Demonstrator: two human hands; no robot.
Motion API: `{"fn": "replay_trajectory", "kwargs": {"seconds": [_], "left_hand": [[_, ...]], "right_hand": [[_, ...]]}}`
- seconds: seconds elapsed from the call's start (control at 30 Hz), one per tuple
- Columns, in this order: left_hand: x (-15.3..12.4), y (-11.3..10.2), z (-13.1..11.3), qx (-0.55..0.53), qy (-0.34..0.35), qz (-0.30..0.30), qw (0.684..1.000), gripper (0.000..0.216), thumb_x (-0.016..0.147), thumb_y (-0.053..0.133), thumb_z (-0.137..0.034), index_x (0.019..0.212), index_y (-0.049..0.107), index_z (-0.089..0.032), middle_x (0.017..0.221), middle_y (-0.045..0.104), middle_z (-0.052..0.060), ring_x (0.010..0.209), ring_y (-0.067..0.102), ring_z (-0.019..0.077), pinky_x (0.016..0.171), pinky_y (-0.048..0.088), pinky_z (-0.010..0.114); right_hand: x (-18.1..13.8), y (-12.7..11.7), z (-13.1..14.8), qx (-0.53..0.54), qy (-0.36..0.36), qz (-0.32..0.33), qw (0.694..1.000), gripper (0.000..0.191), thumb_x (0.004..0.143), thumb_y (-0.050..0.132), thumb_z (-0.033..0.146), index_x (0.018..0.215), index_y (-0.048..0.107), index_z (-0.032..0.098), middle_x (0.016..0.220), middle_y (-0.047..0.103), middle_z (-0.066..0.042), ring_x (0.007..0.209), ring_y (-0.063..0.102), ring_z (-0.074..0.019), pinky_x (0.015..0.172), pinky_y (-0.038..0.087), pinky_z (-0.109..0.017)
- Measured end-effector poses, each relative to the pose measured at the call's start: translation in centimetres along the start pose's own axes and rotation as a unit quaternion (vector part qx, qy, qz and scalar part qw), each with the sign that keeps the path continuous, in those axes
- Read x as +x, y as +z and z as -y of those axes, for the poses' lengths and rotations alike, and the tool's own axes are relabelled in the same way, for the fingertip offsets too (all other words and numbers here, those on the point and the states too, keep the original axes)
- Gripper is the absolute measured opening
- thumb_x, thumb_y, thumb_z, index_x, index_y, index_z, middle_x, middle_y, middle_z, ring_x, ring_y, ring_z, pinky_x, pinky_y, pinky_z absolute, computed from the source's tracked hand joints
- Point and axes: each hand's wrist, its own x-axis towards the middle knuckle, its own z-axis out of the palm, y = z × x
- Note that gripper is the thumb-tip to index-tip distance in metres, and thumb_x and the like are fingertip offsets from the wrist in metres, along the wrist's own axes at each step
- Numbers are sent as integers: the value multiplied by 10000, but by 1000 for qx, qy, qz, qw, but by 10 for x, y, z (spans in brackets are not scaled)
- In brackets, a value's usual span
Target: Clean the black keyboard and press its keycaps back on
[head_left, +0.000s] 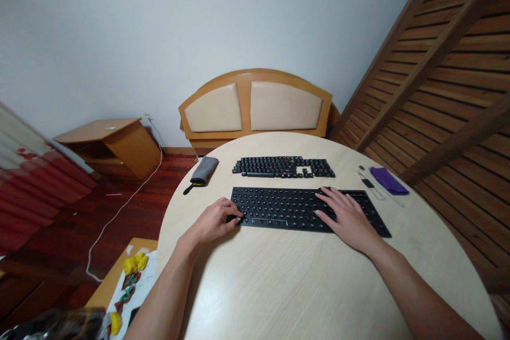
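A black keyboard base with its keycaps off lies on the round table, bare switch posts showing in rows. My left hand closes around its front left corner, thumb below and fingers curled over the edge. Whether a small keycap is also between those fingertips, I cannot make out. Spread flat over the right part of the base is my right hand, fingers apart and holding nothing. Behind the base, the loose black keycaps sit in keyboard order, with a gap toward the right.
A grey pouch lies at the table's left. On the right are a purple cloth and a pale cable. A headboard stands behind the table, and a slatted wooden panel to the right.
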Motion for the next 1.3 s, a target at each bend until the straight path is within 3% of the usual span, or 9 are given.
{"fn": "replay_trajectory", "kwargs": {"seconds": [0.37,0.8,1.17,1.3], "left_hand": [[2,2,6,2,-22,13,1000,186,925,646,-322,1070,754,-280,1025,712,44,1005,606,226,904,492,359],[5,-2,1,16,-69,28,997,115,882,708,-326,965,756,-261,979,721,29,944,630,219,831,480,317],[6,1,1,61,-79,38,994,74,870,722,-319,914,757,-271,965,717,23,938,635,222,786,477,295],[6,3,4,33,-70,26,997,81,881,705,-319,919,754,-267,978,713,30,941,639,229,796,487,313]], "right_hand": [[0,0,1,-4,8,7,1000,579,964,357,630,1367,564,270,1545,448,-62,1454,335,-305,1175,275,-556],[1,-4,4,-17,4,10,1000,550,971,369,597,1369,560,269,1544,449,-65,1448,347,-301,1166,287,-565],[1,-4,5,-10,9,16,1000,563,970,367,611,1371,561,266,1548,444,-65,1457,330,-301,1177,271,-557],[1,-4,4,-4,7,13,1000,552,968,375,609,1368,566,279,1547,445,-62,1455,333,-303,1177,267,-560]]}}
